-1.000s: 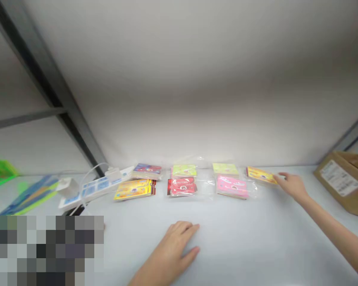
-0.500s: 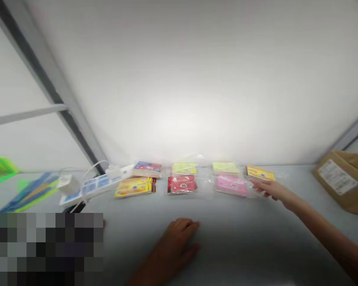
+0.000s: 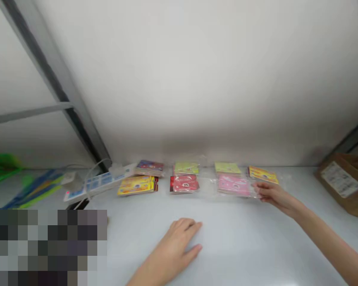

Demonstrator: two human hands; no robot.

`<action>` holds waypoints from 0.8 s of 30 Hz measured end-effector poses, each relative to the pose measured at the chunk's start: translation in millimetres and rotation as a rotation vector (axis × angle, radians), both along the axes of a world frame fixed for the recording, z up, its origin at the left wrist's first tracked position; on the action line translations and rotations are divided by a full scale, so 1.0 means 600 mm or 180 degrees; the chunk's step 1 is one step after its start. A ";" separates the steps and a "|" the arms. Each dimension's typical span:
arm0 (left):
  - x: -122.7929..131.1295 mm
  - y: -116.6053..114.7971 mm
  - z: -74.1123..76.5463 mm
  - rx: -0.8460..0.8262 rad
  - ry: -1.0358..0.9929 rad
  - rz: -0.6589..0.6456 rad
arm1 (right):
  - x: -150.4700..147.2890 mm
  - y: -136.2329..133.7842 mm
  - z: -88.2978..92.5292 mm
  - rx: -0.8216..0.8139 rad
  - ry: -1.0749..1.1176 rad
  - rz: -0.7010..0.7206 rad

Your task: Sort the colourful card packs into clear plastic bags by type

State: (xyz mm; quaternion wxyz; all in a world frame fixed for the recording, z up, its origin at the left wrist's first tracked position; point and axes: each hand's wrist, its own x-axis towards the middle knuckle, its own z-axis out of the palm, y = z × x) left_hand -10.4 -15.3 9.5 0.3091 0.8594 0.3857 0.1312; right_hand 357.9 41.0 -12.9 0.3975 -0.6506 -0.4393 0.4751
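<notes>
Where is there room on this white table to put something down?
The biggest bare patch lies between the left hand and the right hand, in front of the pink packet. Another lies between the right hand and the cardboard box. The back is crowded: the red packet, yellow packet and power strip sit close together.

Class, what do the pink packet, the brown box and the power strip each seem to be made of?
The pink packet seems printed card inside clear glossy plastic film, its edges crinkled and shiny. The brown box looks like matte cardboard bearing a white label. The power strip looks like smooth white moulded plastic, though blur hides detail.
</notes>
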 end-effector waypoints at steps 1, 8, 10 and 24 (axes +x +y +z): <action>0.000 -0.001 0.001 -0.0079 -0.0086 0.0034 | 0.002 -0.003 0.004 0.0015 0.0219 -0.0041; 0.008 -0.003 -0.012 -0.1334 -0.1224 0.0154 | -0.031 -0.040 0.037 0.0131 0.0650 0.0251; 0.013 0.000 -0.016 -0.2361 -0.2009 0.0133 | -0.062 -0.057 0.048 0.0133 0.0539 0.0656; 0.016 0.009 -0.001 -0.3459 -0.2936 0.0946 | -0.097 -0.025 0.012 0.0704 -0.0850 -0.0087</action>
